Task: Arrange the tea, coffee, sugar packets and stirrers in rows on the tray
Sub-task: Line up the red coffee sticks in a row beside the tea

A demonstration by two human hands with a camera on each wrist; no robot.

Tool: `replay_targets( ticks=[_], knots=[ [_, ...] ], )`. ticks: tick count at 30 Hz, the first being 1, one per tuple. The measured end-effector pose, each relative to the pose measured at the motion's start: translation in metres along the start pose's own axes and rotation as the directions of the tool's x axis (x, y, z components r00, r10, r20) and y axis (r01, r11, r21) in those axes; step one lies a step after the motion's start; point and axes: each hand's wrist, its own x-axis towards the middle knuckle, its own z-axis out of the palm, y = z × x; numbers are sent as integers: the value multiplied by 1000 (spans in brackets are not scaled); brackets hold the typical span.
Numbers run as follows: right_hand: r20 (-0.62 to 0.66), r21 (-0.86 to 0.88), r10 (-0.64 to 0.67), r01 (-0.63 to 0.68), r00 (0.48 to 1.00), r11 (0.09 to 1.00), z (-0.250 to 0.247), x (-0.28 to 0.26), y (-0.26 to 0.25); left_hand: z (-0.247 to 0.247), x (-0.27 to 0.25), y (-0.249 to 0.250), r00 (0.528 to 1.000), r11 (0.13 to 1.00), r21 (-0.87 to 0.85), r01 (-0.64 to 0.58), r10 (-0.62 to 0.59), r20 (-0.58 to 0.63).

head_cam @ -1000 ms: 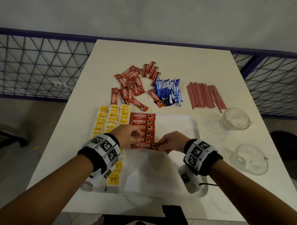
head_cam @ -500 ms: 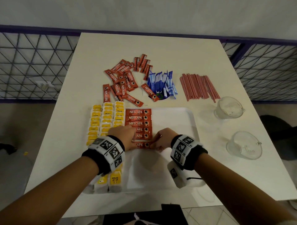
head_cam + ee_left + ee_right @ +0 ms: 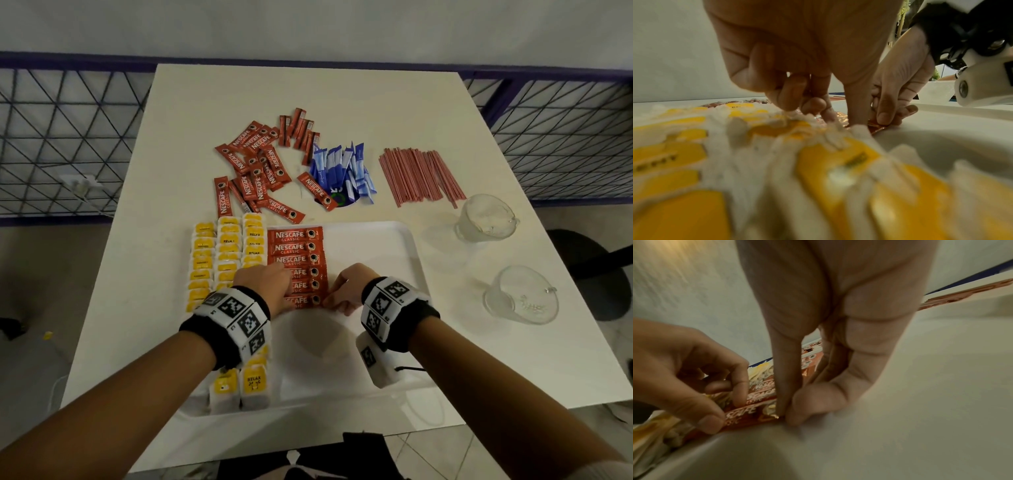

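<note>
Setting the sixth coffee sachet (image 3: 303,301) into its column on the tray (image 3: 404,246) is the step in hand, and both hands share it. The left hand (image 3: 265,284) pinches the sachet's left end between thumb and curled fingers; the right hand (image 3: 344,291) pinches the right end between thumb and forefinger, as the right wrist view shows plainly. To do it well, the person should probably slide the sachet flush against the one above it, match both ends to the column's edges, and press it flat before letting go, since the thin packet may spring or skew.

The sachets are glossy red foil, flat and oblong, with crimped ends that catch the light. At the tray's left side lie three columns of tea bags (image 3: 227,253), soft white paper pouches with yellow labels, overlapping like shingles. The tray is smooth white plastic with a raised rim and rounded corners. Beyond its far edge on the bench (image 3: 308,96) lie loose coffee sachets (image 3: 255,171), blue sugar packets (image 3: 342,171) and thin reddish stirrers (image 3: 419,176). To the tray's right stand two clear cups (image 3: 486,219).
</note>
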Motion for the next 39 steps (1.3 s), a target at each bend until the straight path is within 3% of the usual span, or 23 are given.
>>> replay_targets(
  ticks=[10, 13, 18, 22, 30, 33, 36, 39],
  knots=[
    [49, 37, -21, 19, 999, 999, -6, -3, 1, -5, 0, -5, 1000, 999, -37, -27, 27, -15],
    [1, -9, -42, 42, 999, 999, -18, -4, -7, -20, 0, -12, 999, 995, -100, -8, 5, -36],
    [-89, -31, -121, 119, 989, 992, -43, 1, -43, -57, 12, -45, 988, 970, -220, 104, -127, -94],
    [-130, -53, -199, 194, 971, 980, -54, 15, -83, -79, 29, -86, 960, 925, -284, 253, -277, -45],
    [-204, -399, -298, 198, 933, 895, -42, 57, -146, -94, 72, -139, 900, 889, -150, 433, -418, 123],
    [-181, -605, -309, 142, 934, 784, -35, 70, -153, -93, 89, -145, 886, 880, -104, 463, -455, 93],
    [-229, -607, -308, 112, 923, 787, -35, 77, -159, -95, 100, -142, 904, 898, -107, 426, -418, 94],
    [-169, -612, -295, 135, 940, 780, -47, 82, -161, -94, 113, -134, 920, 925, -60, 374, -363, 147]
  ],
)
